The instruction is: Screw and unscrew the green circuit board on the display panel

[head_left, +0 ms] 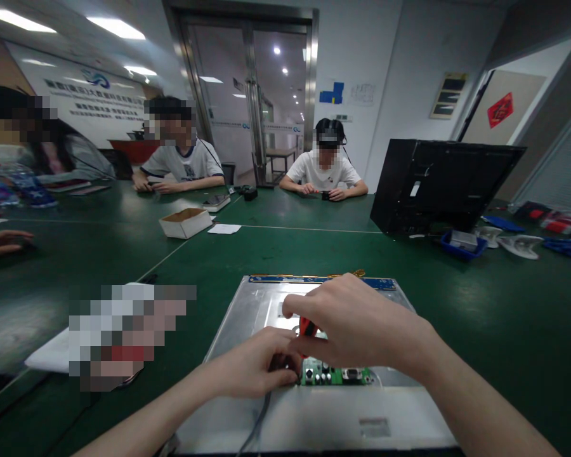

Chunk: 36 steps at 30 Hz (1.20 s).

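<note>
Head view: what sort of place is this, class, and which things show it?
Probably an office or meeting room used for electronics work: a large green table bears a metal-backed panel with a green circuit board, and a glass double door stands behind.

left grip [269,362] curled low, right grip [356,320] arched close beside it, bare forearms [476,387] angled inward

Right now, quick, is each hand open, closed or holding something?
Left hand: curled beside the green circuit board; can't tell if holding anything.
Right hand: closed on a red tool.
</note>
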Motion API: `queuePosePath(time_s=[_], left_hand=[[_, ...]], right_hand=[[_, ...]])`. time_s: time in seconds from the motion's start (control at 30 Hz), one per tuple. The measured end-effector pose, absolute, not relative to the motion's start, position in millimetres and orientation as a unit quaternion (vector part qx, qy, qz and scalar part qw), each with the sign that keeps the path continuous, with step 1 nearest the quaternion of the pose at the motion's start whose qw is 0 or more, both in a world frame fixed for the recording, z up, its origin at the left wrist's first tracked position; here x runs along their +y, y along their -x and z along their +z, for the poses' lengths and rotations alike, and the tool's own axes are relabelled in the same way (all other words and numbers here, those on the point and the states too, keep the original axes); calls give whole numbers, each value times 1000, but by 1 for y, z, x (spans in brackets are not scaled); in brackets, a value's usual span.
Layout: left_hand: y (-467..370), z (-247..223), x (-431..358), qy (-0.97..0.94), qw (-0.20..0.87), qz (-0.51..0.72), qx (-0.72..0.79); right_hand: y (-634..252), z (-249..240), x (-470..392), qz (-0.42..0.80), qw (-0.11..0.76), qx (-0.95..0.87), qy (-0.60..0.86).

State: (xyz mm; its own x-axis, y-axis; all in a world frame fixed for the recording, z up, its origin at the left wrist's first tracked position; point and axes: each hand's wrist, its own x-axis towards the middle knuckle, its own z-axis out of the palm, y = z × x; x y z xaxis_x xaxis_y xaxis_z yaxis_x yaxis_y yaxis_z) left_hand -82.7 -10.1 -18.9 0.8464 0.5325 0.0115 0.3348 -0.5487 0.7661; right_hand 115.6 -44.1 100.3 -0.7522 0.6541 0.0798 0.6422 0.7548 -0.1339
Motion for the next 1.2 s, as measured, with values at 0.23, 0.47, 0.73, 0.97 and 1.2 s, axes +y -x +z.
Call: queuePosePath(time_s=[0.23, 0.47, 0.73, 0.97, 1.2], left_hand=[[85, -23, -6, -885, 386, 117, 234], [84, -17, -7, -882, 396, 121, 226], [84, -17, -12, -872, 400, 115, 258], [84, -19, -6, -887, 382, 116, 233], [82, -16, -10, -875, 403, 115, 244]], right_hand=[[-118, 100, -47, 53, 83, -942, 321], [-116, 100, -46, 53, 74, -941, 325], [-117, 99, -45, 53, 76, -938, 333], [-118, 98, -46, 43, 86, -944, 316], [-117, 97, -44, 32, 84, -938, 335]])
